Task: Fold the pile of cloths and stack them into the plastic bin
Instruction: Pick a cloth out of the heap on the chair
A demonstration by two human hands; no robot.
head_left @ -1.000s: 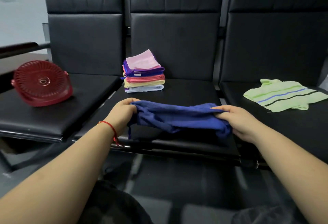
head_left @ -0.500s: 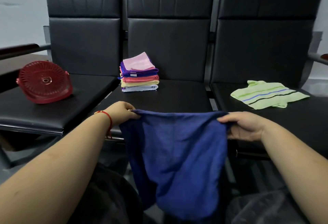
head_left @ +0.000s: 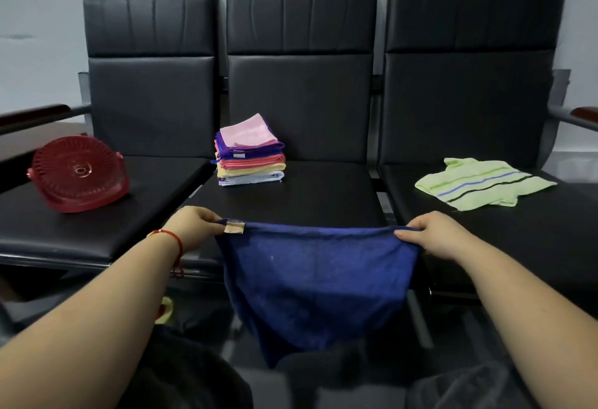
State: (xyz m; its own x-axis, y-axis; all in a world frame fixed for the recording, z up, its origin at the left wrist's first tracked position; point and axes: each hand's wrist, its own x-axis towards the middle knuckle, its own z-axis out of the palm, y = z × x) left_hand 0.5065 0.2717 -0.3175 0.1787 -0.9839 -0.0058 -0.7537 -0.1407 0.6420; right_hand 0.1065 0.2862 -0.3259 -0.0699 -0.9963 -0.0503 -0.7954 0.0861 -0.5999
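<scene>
While outstretched, hands (head_left: 194,226) (fingers (head_left: 408,226) pinching) apart.

- three black padded seats (head_left: 301,195) in a row, side by side
- one red plastic bin (head_left: 79,174), tipped over on the left seat
- one stack of folded cloths (head_left: 249,151) at the far end of the middle seat, looks like about six layers, can't count them exactly
- one blue cloth (head_left: 317,279) held up near the camera
- one green striped cloth (head_left: 482,183) on the right seat
- two hands: left hand (head_left: 191,230) and right hand (head_left: 433,234)
- one red string bracelet (head_left: 176,246)
</scene>
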